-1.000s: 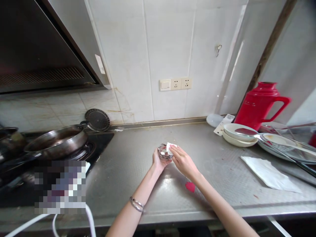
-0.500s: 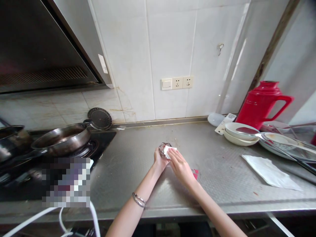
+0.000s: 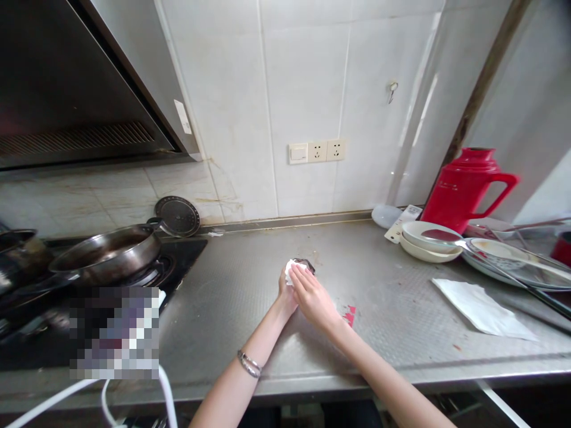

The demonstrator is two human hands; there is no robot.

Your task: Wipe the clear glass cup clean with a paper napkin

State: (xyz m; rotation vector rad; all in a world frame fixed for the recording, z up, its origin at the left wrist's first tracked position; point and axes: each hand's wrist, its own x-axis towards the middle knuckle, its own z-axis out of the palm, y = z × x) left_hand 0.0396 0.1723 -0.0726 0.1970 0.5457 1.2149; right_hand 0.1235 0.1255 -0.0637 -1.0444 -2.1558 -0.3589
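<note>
My left hand (image 3: 286, 293) is closed around a small round glass dish (image 3: 307, 266), holding it just above the metal counter (image 3: 250, 333). Only part of the dish's shiny rim shows; its exact kind is hard to make out. My right hand (image 3: 313, 299) presses a white paper tissue (image 3: 291, 271) against the left side of the dish, with its fingers together over the paper. The palm of the left hand is mostly hidden behind the right.
To the left, a steel pan (image 3: 107, 252) sits on a black stove (image 3: 187, 255). At right are stacked bowls (image 3: 430, 252), a red thermos (image 3: 461, 187), plates (image 3: 513, 261) and a flat paper sheet (image 3: 484, 308). A red scrap (image 3: 349, 316) lies beside my right wrist.
My right hand has moved left with the tissue across the dish, from its right side to its left. The red scrap now shows more fully. The view has shifted slightly.
</note>
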